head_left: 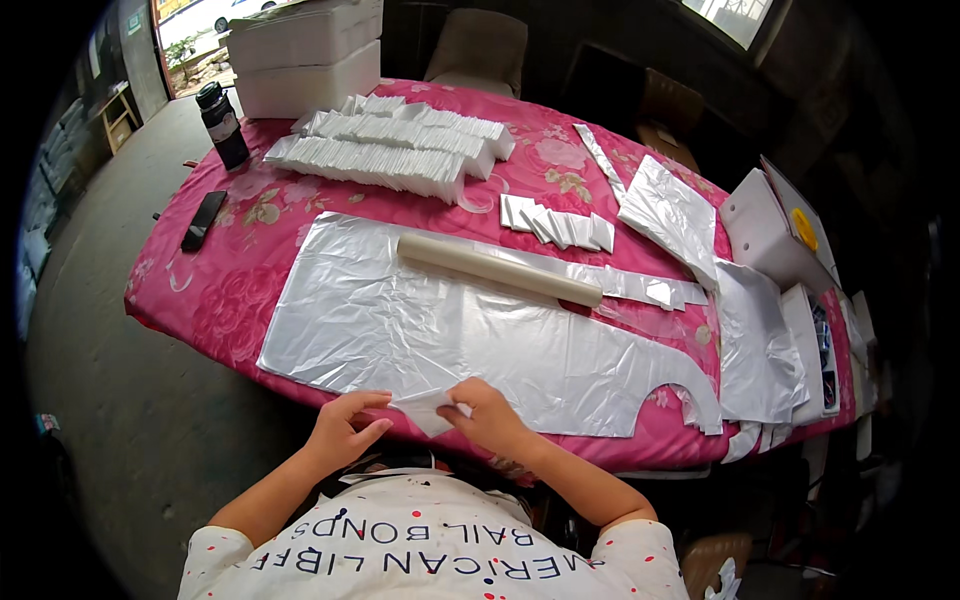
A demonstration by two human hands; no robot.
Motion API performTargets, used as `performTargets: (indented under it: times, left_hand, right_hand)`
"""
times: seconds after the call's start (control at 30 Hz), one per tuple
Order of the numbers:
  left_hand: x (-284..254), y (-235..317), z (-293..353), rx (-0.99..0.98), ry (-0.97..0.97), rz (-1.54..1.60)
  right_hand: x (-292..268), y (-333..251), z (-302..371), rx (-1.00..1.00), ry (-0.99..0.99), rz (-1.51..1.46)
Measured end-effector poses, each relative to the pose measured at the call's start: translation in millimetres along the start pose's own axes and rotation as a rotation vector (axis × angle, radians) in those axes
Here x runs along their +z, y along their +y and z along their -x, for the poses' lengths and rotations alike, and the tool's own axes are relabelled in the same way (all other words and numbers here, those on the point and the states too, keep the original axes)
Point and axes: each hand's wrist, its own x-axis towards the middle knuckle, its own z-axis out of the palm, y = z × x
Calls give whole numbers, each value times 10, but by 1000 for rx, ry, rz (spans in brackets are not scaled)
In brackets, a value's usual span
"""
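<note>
At the table's near edge my right hand [487, 415] is closed on a small white folded packet [424, 410], its fingers curled over the packet's right side. My left hand [348, 428] is just left of the packet, thumb and forefinger apart and nothing seen between them. Under and beyond both hands lies a stack of flat silvery-white plastic bags [345, 300], creased, with a curved cut-out at the right end. Across the bags rests a long beige tube [490, 268]. Beyond it several small white folded packets [560, 226] overlap in a short row.
Long rows of packets [380, 160] stand at the back left, before white foam boxes [305, 70]. A dark bottle [224, 128] and a black phone [204, 221] are on the left. More plastic sheets [755, 340] hang over a white box on the right. A pink flowered cloth [230, 310] covers the table.
</note>
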Motion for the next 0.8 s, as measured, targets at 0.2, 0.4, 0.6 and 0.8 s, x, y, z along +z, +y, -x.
performTargets:
  times: [0.2, 0.4, 0.6, 0.8]
  left_hand:
    - [-168, 114, -800, 32, 21, -115]
    - [-35, 216, -1903, 95, -53, -253]
    - [434, -64, -3258, -86, -10, -206]
    - [919, -265, -3929, -235, 58, -167]
  right_hand:
    - [-1270, 830, -351, 314, 364, -572]
    - [-2360, 1685, -892, 451, 664, -441]
    - [-2706, 2558, -1339, 592, 745, 106]
    - [-2623, 2420, -1632, 718, 644, 376]
